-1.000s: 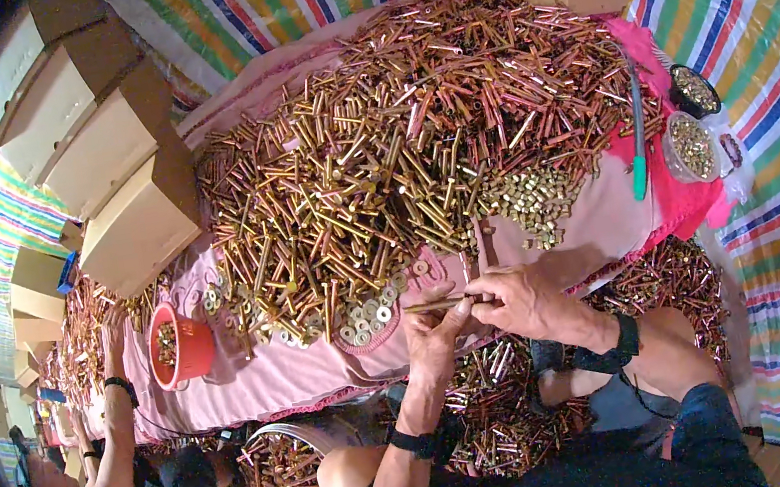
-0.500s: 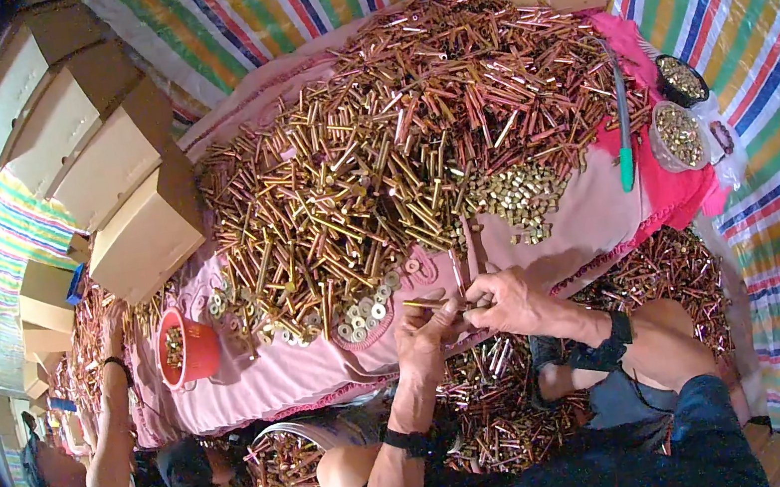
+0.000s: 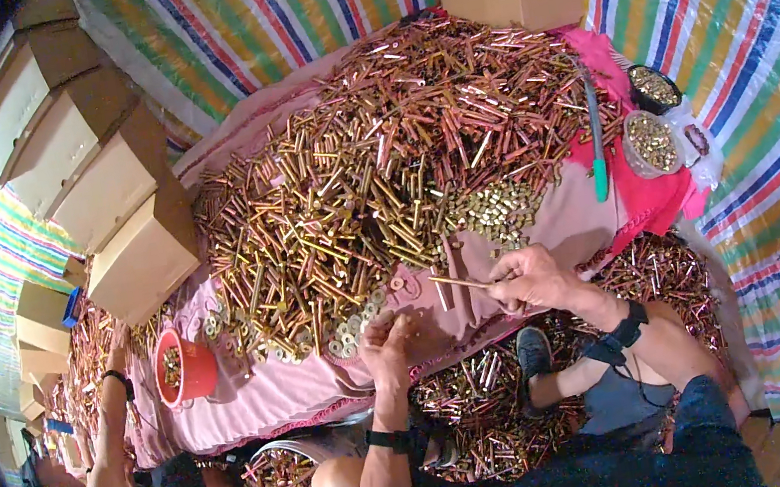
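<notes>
My right hand (image 3: 535, 279) holds a slim brass-coloured bolt (image 3: 461, 281) between thumb and fingers, its free end pointing left above the pink cloth (image 3: 482, 315). Left of it, my left hand (image 3: 387, 343) is closed in a pinch at the table's near side, beside a cluster of flat round washers (image 3: 344, 339). What its fingertips hold, if anything, is too small to make out. Beyond both hands rises a big heap of brass and coppery bolts (image 3: 336, 221). Small nuts (image 3: 492, 216) lie in a patch at the heap's right front.
A red bucket (image 3: 189, 369) stands at the left, near a co-worker's arm (image 3: 105, 427). Cardboard boxes (image 3: 145, 255) are stacked behind it. At the right lie a green-handled tool (image 3: 601, 177), a clear tub (image 3: 650, 144) and a black bowl (image 3: 655, 89). More bolts (image 3: 491, 380) fill the space below the table.
My hands were together over the bolt and have come apart. The left has moved left to the washers; the right has moved right with the bolt. The view has shifted slightly.
</notes>
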`<state>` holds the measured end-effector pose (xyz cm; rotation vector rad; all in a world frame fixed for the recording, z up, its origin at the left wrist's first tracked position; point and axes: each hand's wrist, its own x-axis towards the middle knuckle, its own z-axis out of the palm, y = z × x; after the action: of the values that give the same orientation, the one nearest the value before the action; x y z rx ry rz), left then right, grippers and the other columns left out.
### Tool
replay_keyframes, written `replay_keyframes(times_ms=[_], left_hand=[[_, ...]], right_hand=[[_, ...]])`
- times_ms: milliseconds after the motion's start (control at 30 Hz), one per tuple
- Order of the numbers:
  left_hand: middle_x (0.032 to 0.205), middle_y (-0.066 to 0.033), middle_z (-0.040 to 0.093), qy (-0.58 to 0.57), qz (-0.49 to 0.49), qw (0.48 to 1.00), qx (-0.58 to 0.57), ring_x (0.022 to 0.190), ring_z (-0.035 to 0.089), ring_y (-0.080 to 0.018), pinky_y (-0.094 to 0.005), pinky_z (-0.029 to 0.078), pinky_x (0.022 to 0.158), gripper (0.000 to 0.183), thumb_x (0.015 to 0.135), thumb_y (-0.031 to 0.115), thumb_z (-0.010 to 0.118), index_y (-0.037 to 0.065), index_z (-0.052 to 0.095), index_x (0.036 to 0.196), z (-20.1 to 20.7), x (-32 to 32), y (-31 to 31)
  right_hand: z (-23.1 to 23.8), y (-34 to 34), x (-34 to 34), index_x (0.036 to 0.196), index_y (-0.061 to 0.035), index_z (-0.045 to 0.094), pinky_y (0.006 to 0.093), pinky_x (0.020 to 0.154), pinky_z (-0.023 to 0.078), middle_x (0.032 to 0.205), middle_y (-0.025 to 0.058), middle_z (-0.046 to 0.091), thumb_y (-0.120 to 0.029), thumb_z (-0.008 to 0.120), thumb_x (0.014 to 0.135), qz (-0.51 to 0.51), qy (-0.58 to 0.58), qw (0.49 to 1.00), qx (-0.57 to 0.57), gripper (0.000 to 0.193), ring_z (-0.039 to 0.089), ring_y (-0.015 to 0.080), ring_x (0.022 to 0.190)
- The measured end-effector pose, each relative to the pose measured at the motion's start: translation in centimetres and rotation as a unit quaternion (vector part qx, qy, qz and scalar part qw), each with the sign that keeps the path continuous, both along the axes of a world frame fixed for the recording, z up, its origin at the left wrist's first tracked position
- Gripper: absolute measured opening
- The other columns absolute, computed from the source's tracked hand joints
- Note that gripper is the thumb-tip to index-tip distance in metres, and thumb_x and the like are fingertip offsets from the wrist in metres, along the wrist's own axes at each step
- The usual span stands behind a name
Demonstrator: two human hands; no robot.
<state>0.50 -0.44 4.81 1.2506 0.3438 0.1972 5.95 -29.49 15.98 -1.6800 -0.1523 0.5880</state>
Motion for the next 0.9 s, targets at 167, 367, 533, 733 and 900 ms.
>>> replay_keyframes(times_ms=[167,367,533,733,900], left_hand=[[0.101,-0.0108,0.072,-0.025,-0.032,0.999,0.017,0.086,0.069,-0.0172,-0.0301,0.058,0.079,0.027,0.089,0.003,0.073,-0.005,0.064,0.113,1.0,0.6,-1.5],[0.107,-0.0118,0.070,-0.043,-0.064,0.997,0.002,0.092,0.068,-0.0169,-0.0299,0.056,0.083,0.028,0.095,0.009,0.068,-0.005,0.062,0.118,-1.5,1.7,-1.7],[0.111,-0.0124,0.069,-0.030,-0.077,0.992,0.095,0.097,0.067,-0.0173,-0.0289,0.056,0.087,0.030,0.099,0.013,0.063,-0.007,0.060,0.122,-0.5,1.1,-1.3],[0.110,-0.0128,0.068,-0.019,-0.064,0.997,0.035,0.095,0.068,-0.0184,-0.0305,0.057,0.083,0.031,0.099,0.015,0.063,-0.006,0.059,0.121,-0.7,1.1,-1.8],[0.107,-0.0107,0.068,-0.041,-0.067,0.996,0.034,0.091,0.067,-0.0174,-0.0320,0.059,0.081,0.023,0.099,0.014,0.063,-0.004,0.061,0.113,-0.7,1.1,-1.2]], right_hand=[[3.8,-6.3,-0.8,0.102,0.0048,0.068,0.0254,0.054,0.054,0.077,0.0073,0.068,-0.014,0.072,0.088,-0.050,-0.006,0.998,-0.044,0.024,0.066,0.0118,0.059],[1.6,-10.8,-0.7,0.094,0.0037,0.068,0.0271,0.050,0.053,0.074,0.0071,0.068,-0.013,0.071,0.087,-0.102,-0.049,0.993,-0.038,0.019,0.065,0.0122,0.058],[-1.6,-13.2,0.6,0.089,0.0077,0.069,0.0314,0.047,0.055,0.068,0.0099,0.067,-0.016,0.072,0.086,-0.183,-0.012,0.980,-0.076,0.025,0.065,0.0172,0.052],[-2.2,-15.7,1.6,0.092,0.0045,0.069,0.0271,0.048,0.053,0.069,0.0055,0.065,-0.014,0.070,0.090,-0.280,-0.056,0.958,-0.015,0.019,0.063,0.0131,0.054],[-5.1,-16.6,4.0,0.095,0.0024,0.069,0.0285,0.050,0.055,0.072,0.0053,0.065,-0.013,0.070,0.090,-0.367,-0.076,0.927,0.013,0.016,0.063,0.0134,0.056]])
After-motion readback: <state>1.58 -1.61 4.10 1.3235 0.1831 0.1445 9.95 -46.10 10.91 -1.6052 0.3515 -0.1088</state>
